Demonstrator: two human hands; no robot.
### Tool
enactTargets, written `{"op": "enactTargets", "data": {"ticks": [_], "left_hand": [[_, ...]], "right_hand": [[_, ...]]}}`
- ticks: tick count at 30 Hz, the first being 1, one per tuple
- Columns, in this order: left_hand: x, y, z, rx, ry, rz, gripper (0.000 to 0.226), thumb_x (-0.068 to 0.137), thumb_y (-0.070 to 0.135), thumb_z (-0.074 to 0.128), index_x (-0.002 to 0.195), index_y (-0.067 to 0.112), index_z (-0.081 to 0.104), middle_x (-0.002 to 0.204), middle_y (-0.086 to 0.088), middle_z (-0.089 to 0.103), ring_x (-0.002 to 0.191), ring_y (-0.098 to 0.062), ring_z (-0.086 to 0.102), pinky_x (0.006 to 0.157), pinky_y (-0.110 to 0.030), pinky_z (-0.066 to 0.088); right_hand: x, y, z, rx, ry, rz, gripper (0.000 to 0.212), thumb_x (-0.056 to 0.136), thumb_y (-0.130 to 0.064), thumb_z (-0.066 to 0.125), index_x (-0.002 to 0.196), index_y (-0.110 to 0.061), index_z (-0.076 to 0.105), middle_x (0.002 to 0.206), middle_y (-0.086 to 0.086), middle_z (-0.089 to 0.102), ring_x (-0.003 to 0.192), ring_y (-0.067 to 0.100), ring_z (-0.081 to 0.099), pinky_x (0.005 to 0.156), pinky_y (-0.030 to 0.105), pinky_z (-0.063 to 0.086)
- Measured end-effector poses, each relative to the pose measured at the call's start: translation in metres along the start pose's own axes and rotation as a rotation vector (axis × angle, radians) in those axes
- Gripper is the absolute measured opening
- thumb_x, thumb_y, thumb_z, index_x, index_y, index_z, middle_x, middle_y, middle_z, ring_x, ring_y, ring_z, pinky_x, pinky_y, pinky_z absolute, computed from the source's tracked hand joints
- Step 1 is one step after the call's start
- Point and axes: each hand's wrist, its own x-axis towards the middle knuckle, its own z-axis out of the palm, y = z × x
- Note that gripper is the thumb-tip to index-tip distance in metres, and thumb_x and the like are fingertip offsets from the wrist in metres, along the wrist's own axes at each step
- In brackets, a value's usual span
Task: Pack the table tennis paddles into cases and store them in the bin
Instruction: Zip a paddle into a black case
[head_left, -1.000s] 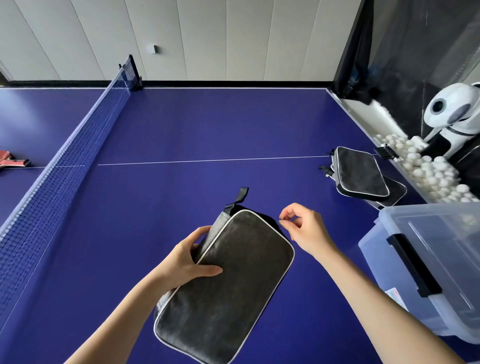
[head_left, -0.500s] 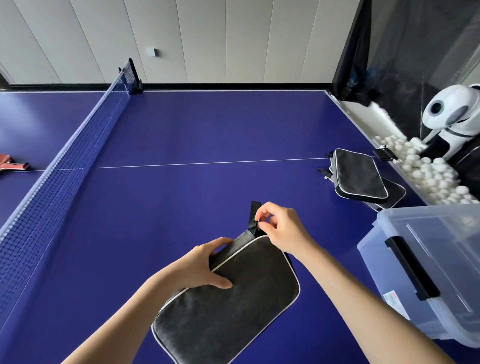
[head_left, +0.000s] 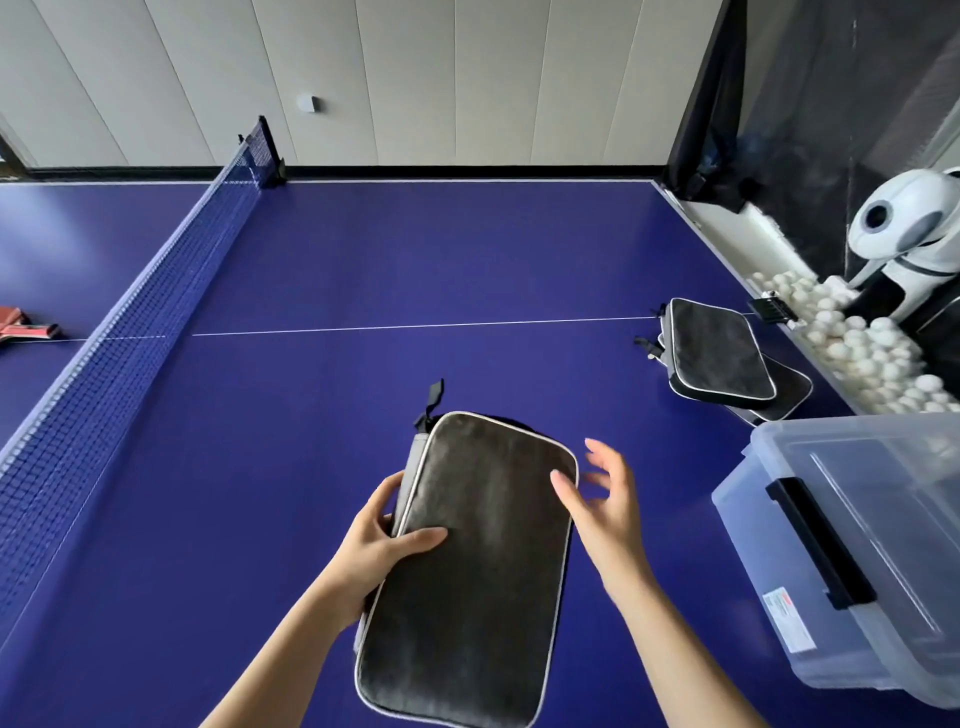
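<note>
Case (head_left: 467, 561): left hand (head_left: 371, 551) gripping its left edge, right hand (head_left: 602, 504) having released the zip tab, fingers spreading beside it; likely zipped, heading for right-side bin (head_left: 852, 561)

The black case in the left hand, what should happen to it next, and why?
Probably the right hand should take the far side of the black case and carry it to the clear bin on the right. The left hand grips its near edge alone, the right hand is open beside it, and the bin's lid looks shut.

Landmark's the blue mesh net (head_left: 124, 322): red-faced wooden paddle (head_left: 23, 328) lies left of it; grey fabric zip case (head_left: 467, 561), two stacked (I think) dark zip cases (head_left: 719, 358) and clear lidded plastic bin (head_left: 852, 561) lie right.
</note>
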Motion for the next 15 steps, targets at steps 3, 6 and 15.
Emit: {"op": "enactTargets", "data": {"ticks": [3, 6, 15], "left_hand": [[-0.002, -0.004, 0.000, -0.094, 0.043, 0.018, 0.077, 0.054, 0.024, 0.091, 0.119, 0.042, 0.055, 0.105, -0.013, 0.072, 0.093, -0.036, 0.071, 0.067, -0.040, 0.059], [-0.006, -0.010, 0.002, -0.153, 0.090, 0.033, 0.071, 0.060, 0.020, 0.087, 0.121, 0.039, 0.055, 0.106, -0.008, 0.073, 0.094, -0.032, 0.071, 0.066, -0.036, 0.059], [-0.036, -0.028, -0.025, -0.122, 0.128, -0.062, 0.074, 0.065, 0.018, 0.086, 0.127, 0.034, 0.049, 0.108, -0.016, 0.072, 0.095, -0.031, 0.071, 0.066, -0.033, 0.059]], "right_hand": [[-0.017, 0.011, -0.003, 0.156, -0.142, 0.256, 0.050, 0.079, -0.027, 0.075, 0.122, -0.036, 0.050, 0.120, -0.009, 0.056, 0.107, 0.008, 0.058, 0.080, 0.020, 0.048], [-0.028, 0.018, -0.003, 0.308, -0.386, 0.469, 0.050, 0.073, -0.030, 0.077, 0.118, -0.031, 0.056, 0.114, -0.008, 0.068, 0.107, 0.011, 0.065, 0.080, 0.022, 0.053], [-0.025, 0.025, 0.011, 0.221, -0.608, 0.508, 0.055, 0.060, -0.026, 0.083, 0.110, -0.025, 0.061, 0.100, -0.011, 0.074, 0.089, 0.005, 0.070, 0.070, 0.022, 0.052]]}}
